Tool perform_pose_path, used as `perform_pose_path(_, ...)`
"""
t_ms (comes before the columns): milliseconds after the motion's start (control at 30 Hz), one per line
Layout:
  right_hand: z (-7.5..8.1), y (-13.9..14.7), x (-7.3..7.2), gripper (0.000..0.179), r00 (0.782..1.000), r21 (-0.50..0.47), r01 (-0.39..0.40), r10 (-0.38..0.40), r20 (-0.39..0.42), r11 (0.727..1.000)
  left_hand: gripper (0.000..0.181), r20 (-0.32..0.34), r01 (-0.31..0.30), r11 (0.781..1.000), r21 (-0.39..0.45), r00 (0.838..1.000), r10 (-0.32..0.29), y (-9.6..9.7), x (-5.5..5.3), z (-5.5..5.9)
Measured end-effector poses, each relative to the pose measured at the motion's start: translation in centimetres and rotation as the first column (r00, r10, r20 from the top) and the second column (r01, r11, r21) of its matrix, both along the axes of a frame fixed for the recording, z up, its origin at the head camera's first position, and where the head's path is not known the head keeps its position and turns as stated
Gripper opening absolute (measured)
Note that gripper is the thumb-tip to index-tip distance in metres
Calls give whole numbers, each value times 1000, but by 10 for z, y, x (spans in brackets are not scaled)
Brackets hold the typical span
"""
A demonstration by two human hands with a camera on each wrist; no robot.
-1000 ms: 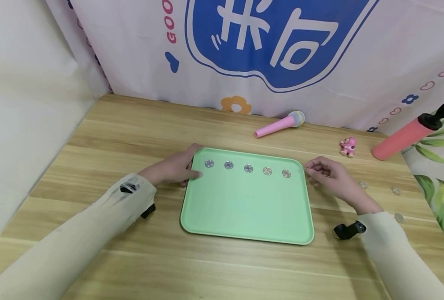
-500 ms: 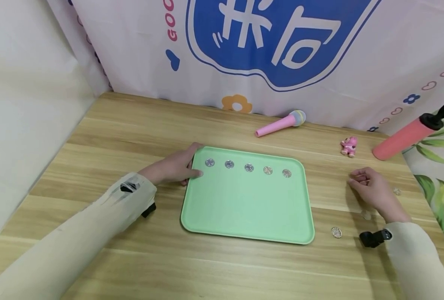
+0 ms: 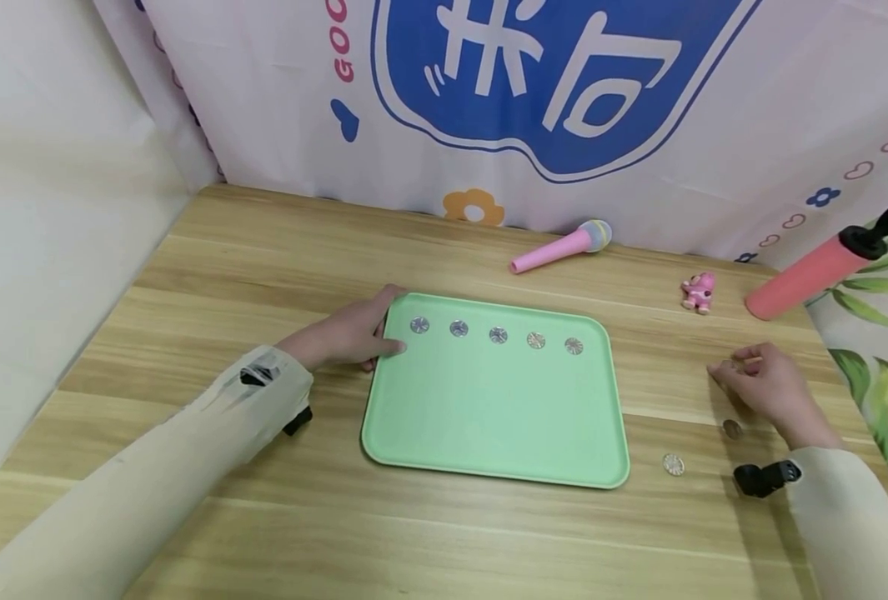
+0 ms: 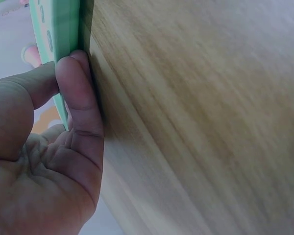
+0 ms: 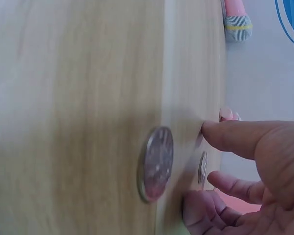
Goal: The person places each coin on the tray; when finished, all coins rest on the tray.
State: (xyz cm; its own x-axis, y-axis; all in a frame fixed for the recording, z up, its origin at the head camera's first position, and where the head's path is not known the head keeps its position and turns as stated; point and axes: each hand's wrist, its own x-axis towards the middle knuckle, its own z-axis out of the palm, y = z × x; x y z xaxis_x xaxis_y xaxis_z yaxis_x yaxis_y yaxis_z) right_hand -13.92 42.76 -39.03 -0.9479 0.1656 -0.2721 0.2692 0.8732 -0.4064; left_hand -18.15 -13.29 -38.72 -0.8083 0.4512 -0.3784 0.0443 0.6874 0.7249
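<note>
A light green tray [image 3: 489, 417] lies on the wooden table with several silver coins [image 3: 498, 335] in a row along its far side. My left hand [image 3: 346, 335] grips the tray's left rim; in the left wrist view its thumb lies over the rim, other fingers [image 4: 81, 88] on the outer side. Right of the tray, my right hand [image 3: 770, 387] is lowered to the table. Its thumb and fingers are spread apart around one coin [image 5: 203, 167], which stays on the wood. A nearer coin [image 3: 732, 429] lies beside that hand, and another coin [image 3: 673, 464] lies closer to the tray.
Behind the tray lies a pink toy microphone [image 3: 561, 248]. A small pink figurine [image 3: 698, 293] and a red cylinder with a black end [image 3: 807, 277] stand at the back right. A printed cloth [image 3: 278, 108] hangs along the table's rear edge.
My right hand has moved right, away from the tray's right edge, down to a coin on the table. Two coins under its arm came into view. My left hand stays on the rim.
</note>
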Motion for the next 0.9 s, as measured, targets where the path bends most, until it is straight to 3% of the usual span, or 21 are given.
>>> perform_pose_path(433, -1, 8, 2, 50, 1000, 24, 8, -8, -3, 1000, 80, 2, 2, 1000, -2, 1000, -2, 0, -1, -1)
perform_pose_path(900, 1, 8, -2, 47, 997, -52, 70, -68, 48, 996, 78, 2, 11, 1000, 16, 1000, -11, 0, -2, -2)
